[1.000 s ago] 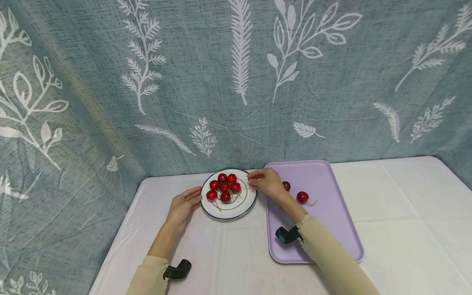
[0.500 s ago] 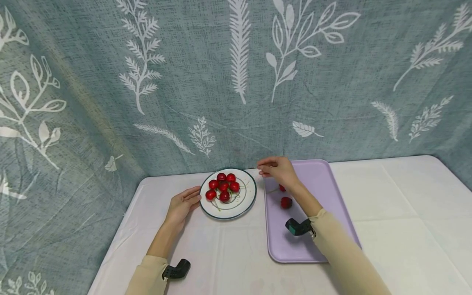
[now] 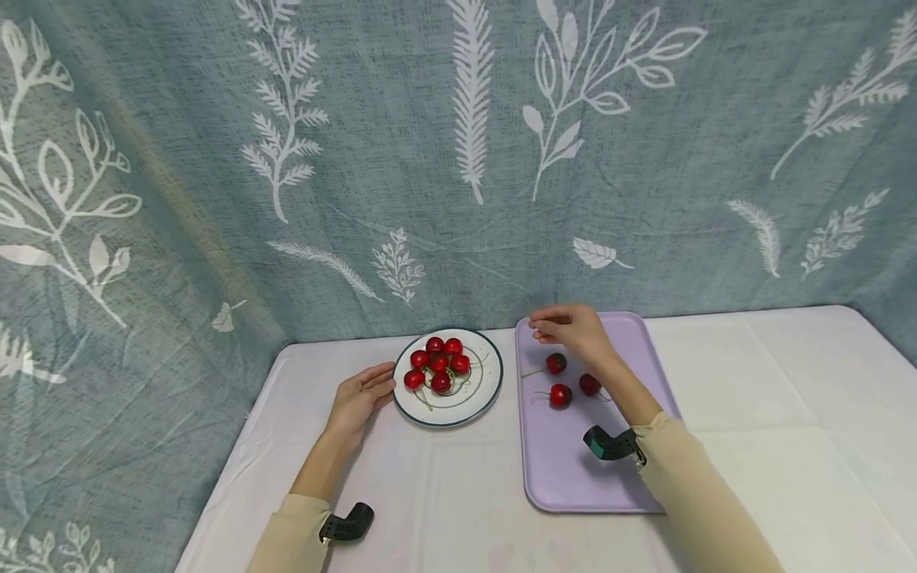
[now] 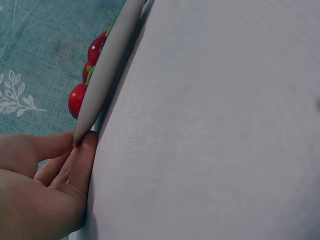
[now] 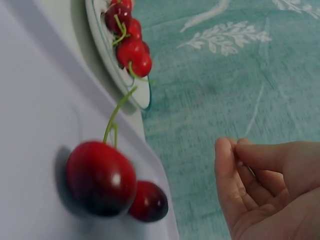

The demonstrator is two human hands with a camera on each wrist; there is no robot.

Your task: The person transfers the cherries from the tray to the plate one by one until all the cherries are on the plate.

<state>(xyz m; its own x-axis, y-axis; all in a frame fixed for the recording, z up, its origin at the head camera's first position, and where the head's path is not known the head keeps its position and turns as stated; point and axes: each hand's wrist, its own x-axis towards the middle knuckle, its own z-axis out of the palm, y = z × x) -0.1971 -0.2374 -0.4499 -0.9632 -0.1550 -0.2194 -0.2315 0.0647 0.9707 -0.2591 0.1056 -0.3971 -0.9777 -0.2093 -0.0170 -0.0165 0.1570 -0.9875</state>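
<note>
My left hand (image 3: 358, 398) pinches the near-left rim of a white plate (image 3: 480, 398) with a dark edge; in the left wrist view the thumb lies over the rim (image 4: 100, 95) and fingers sit under it. Several red cherries (image 3: 438, 363) with green stems are heaped on the plate. My right hand (image 3: 573, 330) hovers over the far end of a lilac tray (image 3: 566, 477), fingers loosely bent, thumb and index tips close together with nothing between them. On the tray lie three cherries: one near the hand (image 3: 556, 364), one nearer the front (image 3: 560, 395), one partly behind the forearm (image 3: 590, 385).
A white cloth (image 3: 444, 493) covers the table. Behind it hangs a blue-green curtain (image 3: 401, 159) with white leaf prints, close to the far edges of plate and tray. Black wrist cameras sit on both forearms, the right one (image 3: 609, 444) above the tray.
My right hand has drawn back from the plate's right rim to the right, over the tray, uncovering the cherries there. The left hand has stayed at the plate's rim.
</note>
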